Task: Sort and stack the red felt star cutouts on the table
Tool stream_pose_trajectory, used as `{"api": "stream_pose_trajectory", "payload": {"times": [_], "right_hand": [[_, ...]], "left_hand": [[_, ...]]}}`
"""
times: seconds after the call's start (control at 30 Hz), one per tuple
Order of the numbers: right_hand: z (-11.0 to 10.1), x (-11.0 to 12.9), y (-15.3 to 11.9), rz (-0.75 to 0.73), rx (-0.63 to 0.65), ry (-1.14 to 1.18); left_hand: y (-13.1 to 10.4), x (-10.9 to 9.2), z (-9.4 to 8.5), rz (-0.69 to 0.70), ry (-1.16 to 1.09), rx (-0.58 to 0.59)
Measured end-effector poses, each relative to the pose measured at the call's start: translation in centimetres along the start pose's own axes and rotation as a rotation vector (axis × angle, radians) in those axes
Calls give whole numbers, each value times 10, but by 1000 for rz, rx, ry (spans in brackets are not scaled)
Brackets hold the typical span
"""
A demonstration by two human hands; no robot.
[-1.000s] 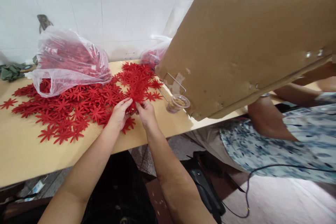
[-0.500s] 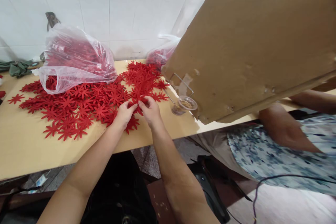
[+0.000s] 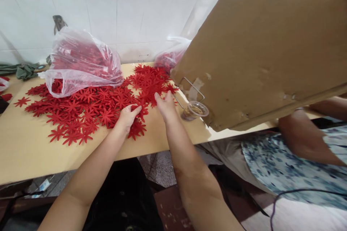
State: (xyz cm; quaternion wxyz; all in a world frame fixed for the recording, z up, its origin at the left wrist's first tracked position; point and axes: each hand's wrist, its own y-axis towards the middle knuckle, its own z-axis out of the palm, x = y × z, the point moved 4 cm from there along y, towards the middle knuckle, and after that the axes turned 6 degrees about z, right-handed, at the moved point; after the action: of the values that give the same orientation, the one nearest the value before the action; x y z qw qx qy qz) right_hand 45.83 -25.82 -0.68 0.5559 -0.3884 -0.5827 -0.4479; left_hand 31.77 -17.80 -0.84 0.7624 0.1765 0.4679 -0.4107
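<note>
Red flower-shaped cutouts with pointed petals (image 3: pixel 88 95) lie heaped on the table in front of me. My left hand (image 3: pixel 128 117) pinches a red flower cutout (image 3: pixel 141 111) between thumb and fingers at the right side of this heap. A second heap of red cutouts (image 3: pixel 150 83) sits farther back and to the right. At its near edge is my right hand (image 3: pixel 166 107), thumb and forefinger apart, with nothing visible between them.
A clear plastic bag of red cutouts (image 3: pixel 84 57) rests on the heap, and another bag (image 3: pixel 170 56) stands near the tiled wall. On the right, a large cardboard sheet (image 3: pixel 260 50) leans over a clear plastic cup (image 3: pixel 193 111) and a bent metal wire (image 3: pixel 193 87). Another person's arm (image 3: pixel 303 137) is beyond it.
My right hand has parted from my left and moved right, toward the back heap, its fingers now spread. My left hand keeps its pinch in about the same place. The view has shifted slightly.
</note>
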Motion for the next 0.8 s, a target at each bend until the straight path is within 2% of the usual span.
{"api": "stream_pose_trajectory", "payload": {"times": [0.07,0.1,0.2,0.27,0.33,0.43,0.5,0.57,0.73,0.8], "right_hand": [[0,6,-16,-30,-29,-47],[2,9,-26,-31,2,-41],[15,16,-53,-20,239,10],[22,15,-61,18,350,40],[22,12,-60,47,345,82],[16,5,-52,82,211,173],[14,3,-49,119,178,210],[14,2,-49,166,221,217],[22,6,-57,261,427,202],[22,7,-57,283,440,240]], "left_hand": [[2,0,0,17,40,-3],[3,0,0,22,57,-7],[5,1,1,48,96,-23],[6,2,2,74,112,-19],[5,5,3,75,111,-14],[3,8,4,46,73,34],[2,7,4,48,48,68],[3,5,2,64,39,71],[4,2,1,88,60,71],[3,2,2,85,70,80]]}}
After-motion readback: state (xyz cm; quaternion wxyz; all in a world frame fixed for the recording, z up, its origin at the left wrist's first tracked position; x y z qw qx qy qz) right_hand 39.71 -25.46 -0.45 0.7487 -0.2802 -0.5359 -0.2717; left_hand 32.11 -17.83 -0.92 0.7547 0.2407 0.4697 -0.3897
